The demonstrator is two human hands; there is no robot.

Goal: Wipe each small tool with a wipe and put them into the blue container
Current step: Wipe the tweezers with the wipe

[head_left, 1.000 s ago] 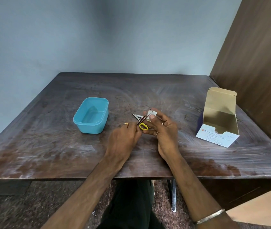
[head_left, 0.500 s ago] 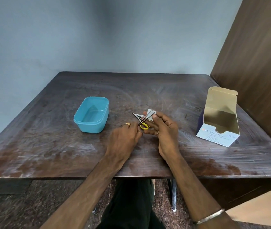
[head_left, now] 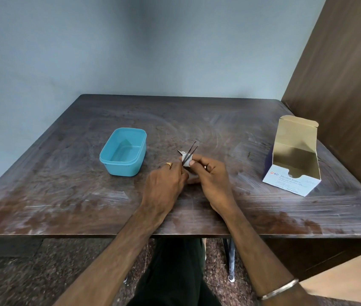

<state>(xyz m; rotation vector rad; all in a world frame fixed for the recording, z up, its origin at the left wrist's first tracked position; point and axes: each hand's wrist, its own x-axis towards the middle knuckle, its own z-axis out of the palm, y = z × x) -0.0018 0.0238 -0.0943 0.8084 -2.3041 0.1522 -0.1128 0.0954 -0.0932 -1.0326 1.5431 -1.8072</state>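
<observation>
two hands meet over the middle of the worktop [head_left: 64, 184], a little toward its near edge. the left hand [head_left: 164, 186] is curled, its fingers gripping the handle end of a small pair of scissors [head_left: 191, 149]; the handles themselves are hidden behind the knuckles. the right hand [head_left: 212, 180] pinches a folded white wipe [head_left: 186, 161] around the blades, thumb and forefinger closed on it.

the scissors' long axis runs from the hands away toward the far edge, leaning slightly right, and the two dark blade tips stand out beyond the wipe, slightly parted. a second small metal tool [head_left: 180, 152] lies on the worktop just left of the blades, partly hidden; i cannot tell what kind it is.

the blue container [head_left: 131, 171] sits to the left of the hands, nearer the left hand, well apart from the wipe and holding nothing i can see. so the drop that follows the wiping looks like a short leftward carry, and the left hand, already on the handle, seems better placed for it.

both forearms come up from the near edge and converge, wrists low over the worktop. an open cardboard box of alcohol swabs [head_left: 292, 184] stands near the right edge, lid flap up.
</observation>
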